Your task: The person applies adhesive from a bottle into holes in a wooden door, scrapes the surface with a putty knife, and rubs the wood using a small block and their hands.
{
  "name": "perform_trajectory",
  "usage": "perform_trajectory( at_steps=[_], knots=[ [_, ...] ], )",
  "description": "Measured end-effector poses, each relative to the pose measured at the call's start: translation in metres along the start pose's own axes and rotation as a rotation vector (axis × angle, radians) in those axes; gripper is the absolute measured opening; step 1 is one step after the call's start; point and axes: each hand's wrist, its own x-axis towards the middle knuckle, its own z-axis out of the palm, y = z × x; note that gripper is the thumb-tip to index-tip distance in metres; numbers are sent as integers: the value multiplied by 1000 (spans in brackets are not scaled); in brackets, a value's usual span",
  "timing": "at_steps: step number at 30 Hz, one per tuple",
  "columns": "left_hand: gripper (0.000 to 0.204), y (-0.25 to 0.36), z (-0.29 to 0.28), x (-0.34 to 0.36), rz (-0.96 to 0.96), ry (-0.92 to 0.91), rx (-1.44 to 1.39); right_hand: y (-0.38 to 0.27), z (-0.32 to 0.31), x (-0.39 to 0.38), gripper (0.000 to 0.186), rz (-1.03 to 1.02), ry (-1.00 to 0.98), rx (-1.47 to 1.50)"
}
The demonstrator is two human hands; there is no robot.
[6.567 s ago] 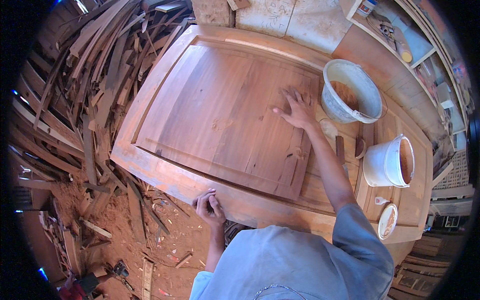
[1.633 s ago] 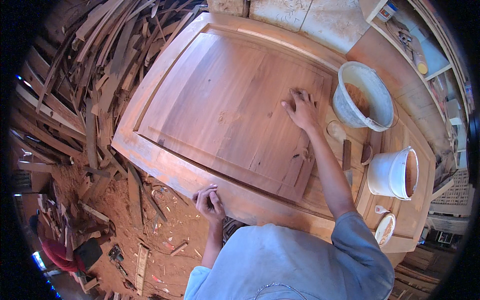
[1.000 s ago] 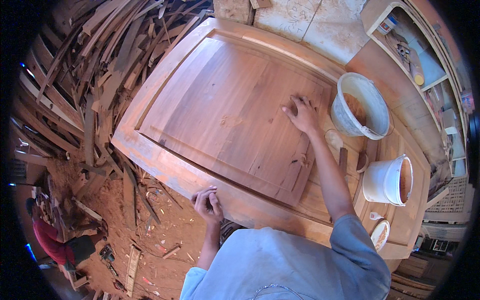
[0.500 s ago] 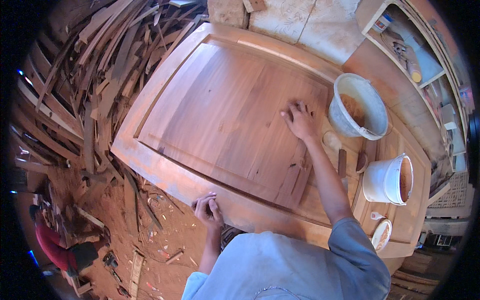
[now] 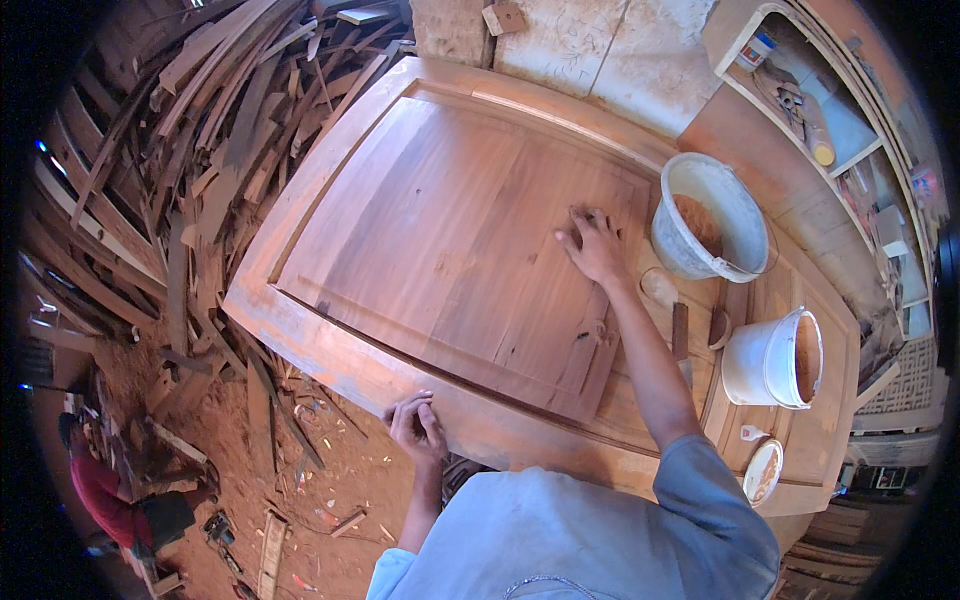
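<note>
A large wooden door (image 5: 470, 260) with a raised panel and a wide frame lies flat in front of me. My right hand (image 5: 598, 247) rests on the panel's right part, fingers bent, thumb held apart, fingertips touching the wood. Anything thin beneath those fingertips is hidden. At the door's near edge, my left hand (image 5: 415, 425) is closed, its curled fingers against the frame; whether something is inside them cannot be seen. Right of my right hand stands a grey bucket (image 5: 682, 245) with brown contents. A dark-handled flat tool (image 5: 681, 332) lies near my right forearm.
A white bucket (image 5: 752, 362), a small white bottle (image 5: 751, 433) and a round white tub (image 5: 764, 472) stand farther right. Wood offcuts (image 5: 215, 130) are heaped at the left. Shelving (image 5: 850, 160) rises at the far right. Another person (image 5: 105, 495) bends at lower left.
The view has shifted slightly, with the door a little lower in it. My right hand stays on almost the same spot of the panel, and my left hand remains at the edge.
</note>
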Motion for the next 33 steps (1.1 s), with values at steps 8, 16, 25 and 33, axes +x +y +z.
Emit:
perform_trajectory(
  at_steps=[8, 16, 25, 33],
  knots=[
    [16, 1, 0, 1, 14, 3, -4, 4, 6, -1, 54, -20, 55, 64],
    [15, 1, 1, 3, 24, 19, 2, -14, -14, 7, 64, 5, -116, -67],
    [15, 2, 1, 3, 23, 9, 1, -1, -12, 3, 70, -27, -100, -37],
    [20, -2, 1, 1, 18, -3, -16, -8, -17, -3, 72, -37, -132, -73]
  ],
)
